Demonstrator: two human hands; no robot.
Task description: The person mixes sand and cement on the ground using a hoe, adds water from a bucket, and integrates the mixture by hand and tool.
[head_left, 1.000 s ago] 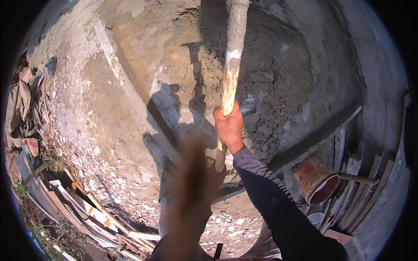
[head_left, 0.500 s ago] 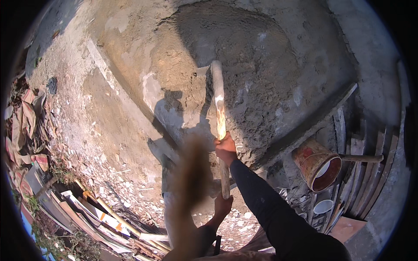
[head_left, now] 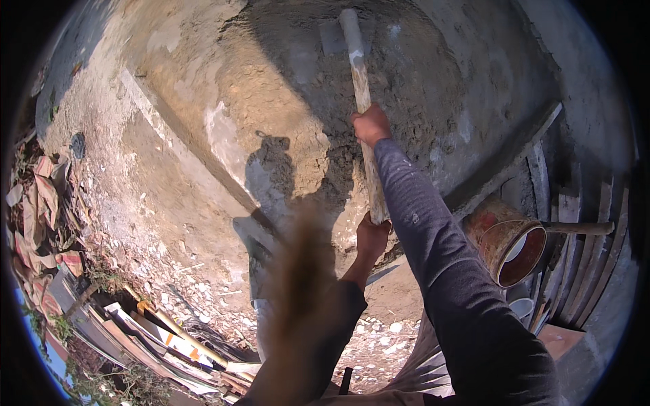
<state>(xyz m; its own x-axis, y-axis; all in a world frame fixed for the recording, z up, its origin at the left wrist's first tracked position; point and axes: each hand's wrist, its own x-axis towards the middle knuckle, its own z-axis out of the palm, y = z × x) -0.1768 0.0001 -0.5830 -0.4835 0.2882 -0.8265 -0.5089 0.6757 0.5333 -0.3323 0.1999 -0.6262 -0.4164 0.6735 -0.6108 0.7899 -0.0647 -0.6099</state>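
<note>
Nearest, a blurred brown shape, too indistinct to name, covers part of the left forearm. The left hand is closed around the butt of a long-handled tool; farther up, the right hand grips the same wooden shaft. Right of the right forearm sits a stained bucket. Beyond the hands, the tool's flat grey blade is over a lumpy grey-brown mix; whether they touch, I cannot tell.
</note>
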